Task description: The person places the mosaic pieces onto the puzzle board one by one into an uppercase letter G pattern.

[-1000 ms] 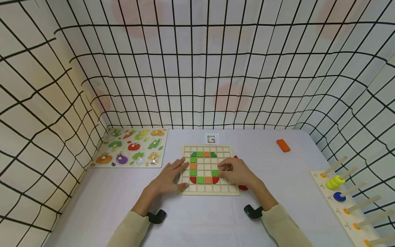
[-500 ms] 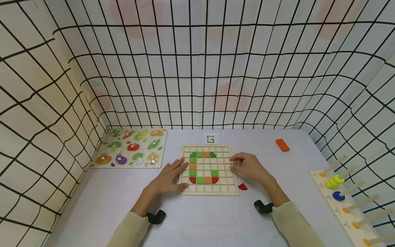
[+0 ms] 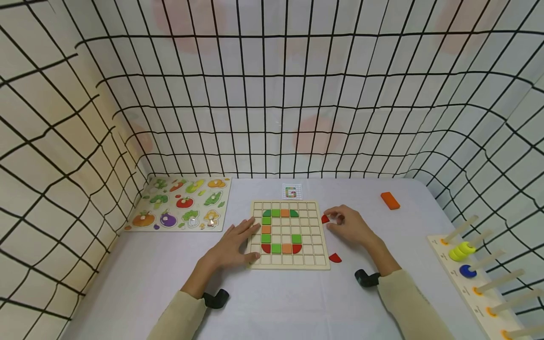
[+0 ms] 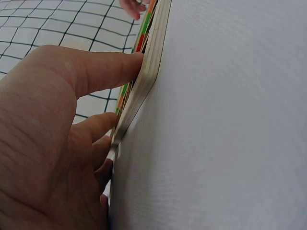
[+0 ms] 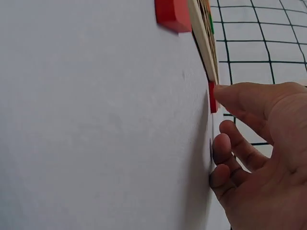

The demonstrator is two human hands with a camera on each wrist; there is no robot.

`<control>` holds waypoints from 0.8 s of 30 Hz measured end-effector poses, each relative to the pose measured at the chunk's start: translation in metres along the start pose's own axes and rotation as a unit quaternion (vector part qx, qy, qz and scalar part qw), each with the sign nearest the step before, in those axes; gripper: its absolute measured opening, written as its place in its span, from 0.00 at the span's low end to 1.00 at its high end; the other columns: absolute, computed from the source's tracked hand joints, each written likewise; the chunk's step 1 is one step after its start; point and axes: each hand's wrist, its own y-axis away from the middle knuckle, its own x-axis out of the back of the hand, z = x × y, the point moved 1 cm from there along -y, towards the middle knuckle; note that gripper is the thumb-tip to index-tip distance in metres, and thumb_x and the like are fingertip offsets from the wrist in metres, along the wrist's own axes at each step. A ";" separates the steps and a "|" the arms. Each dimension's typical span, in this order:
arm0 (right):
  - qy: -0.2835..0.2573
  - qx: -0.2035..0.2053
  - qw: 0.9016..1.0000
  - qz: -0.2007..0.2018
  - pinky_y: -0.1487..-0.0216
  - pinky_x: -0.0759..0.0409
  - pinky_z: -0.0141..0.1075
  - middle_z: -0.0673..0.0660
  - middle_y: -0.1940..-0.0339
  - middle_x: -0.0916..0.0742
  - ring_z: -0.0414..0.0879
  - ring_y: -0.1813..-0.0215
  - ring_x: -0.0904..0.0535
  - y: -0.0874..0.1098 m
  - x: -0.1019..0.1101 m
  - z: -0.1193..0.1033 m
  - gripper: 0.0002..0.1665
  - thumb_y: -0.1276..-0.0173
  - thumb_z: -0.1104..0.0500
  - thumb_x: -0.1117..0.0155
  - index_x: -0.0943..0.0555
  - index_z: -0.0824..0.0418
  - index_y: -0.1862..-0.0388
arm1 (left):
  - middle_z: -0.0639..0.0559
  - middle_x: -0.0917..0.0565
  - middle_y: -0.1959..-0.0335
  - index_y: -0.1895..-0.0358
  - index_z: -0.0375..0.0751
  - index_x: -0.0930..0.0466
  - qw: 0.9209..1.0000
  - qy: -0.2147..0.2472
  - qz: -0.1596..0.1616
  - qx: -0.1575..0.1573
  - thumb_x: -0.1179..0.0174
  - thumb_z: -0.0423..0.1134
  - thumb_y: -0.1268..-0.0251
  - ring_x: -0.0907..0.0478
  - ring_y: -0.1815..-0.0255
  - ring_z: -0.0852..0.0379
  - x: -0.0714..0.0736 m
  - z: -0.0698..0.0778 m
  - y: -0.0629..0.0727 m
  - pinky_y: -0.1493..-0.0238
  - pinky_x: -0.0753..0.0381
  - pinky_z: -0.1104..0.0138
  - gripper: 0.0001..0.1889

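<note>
A wooden grid board [image 3: 312, 259] lies on the table with green, orange and red pieces set in its cells, forming an incomplete ring. Across its left edge rests my left hand [image 3: 233, 243], fingers spread and thumb lower down; the left wrist view shows the thumb [image 4: 108, 69] touching the board's side. Just off the right edge is a red quarter-round piece [image 3: 325, 219]. My right hand [image 3: 350, 224] hovers around that piece, thumb and index finger apart on either side of it. A second red quarter-round piece [image 3: 335, 258] lies nearer the board's lower right corner.
A small pattern card [image 3: 292, 191] lies behind the board. Left of it is a vegetable puzzle board [image 3: 174, 222]; to the right are an orange block [image 3: 390, 200] and a peg stand [image 3: 471, 288] with yellow and blue rings. Black wire mesh [image 3: 272, 104] encloses the table.
My right hand has moved right, off the board, leaving a green piece in the grid, and has come to the red piece by the right edge. The left hand stays put.
</note>
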 end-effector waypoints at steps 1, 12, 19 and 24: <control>0.005 0.004 1.000 -0.007 0.59 0.27 0.36 0.58 0.53 0.17 0.48 0.58 0.27 -0.001 0.000 0.001 0.22 0.33 0.61 0.30 0.16 0.57 0.39 | 0.52 0.50 0.14 0.18 0.53 0.42 1.000 0.001 0.000 0.000 0.40 0.63 0.34 0.55 0.13 0.46 0.000 0.001 0.000 0.15 0.59 0.43 0.44; 0.042 -0.004 0.999 -0.029 0.55 0.26 0.39 0.59 0.48 0.15 0.50 0.55 0.26 -0.004 0.005 0.006 0.15 0.31 0.60 0.32 0.15 0.58 0.47 | 0.54 0.50 0.14 0.18 0.54 0.41 1.000 0.003 0.002 0.002 0.40 0.64 0.34 0.55 0.13 0.47 0.000 0.001 -0.001 0.15 0.59 0.44 0.44; 0.040 -0.023 0.999 -0.028 0.55 0.27 0.39 0.57 0.52 0.15 0.50 0.55 0.27 0.002 0.008 0.007 0.16 0.35 0.54 0.25 0.15 0.58 0.51 | 0.54 0.50 0.14 0.18 0.54 0.42 1.000 0.000 -0.001 0.005 0.40 0.64 0.34 0.55 0.13 0.47 0.000 -0.001 -0.002 0.15 0.59 0.44 0.44; 0.053 0.006 0.998 -0.042 0.51 0.23 0.42 0.58 0.51 0.17 0.51 0.52 0.26 0.004 0.006 0.006 0.21 0.35 0.60 0.31 0.17 0.58 0.42 | 0.54 0.50 0.14 0.18 0.54 0.42 1.000 -0.003 -0.002 0.005 0.40 0.64 0.35 0.55 0.13 0.47 -0.001 -0.002 -0.002 0.15 0.59 0.43 0.44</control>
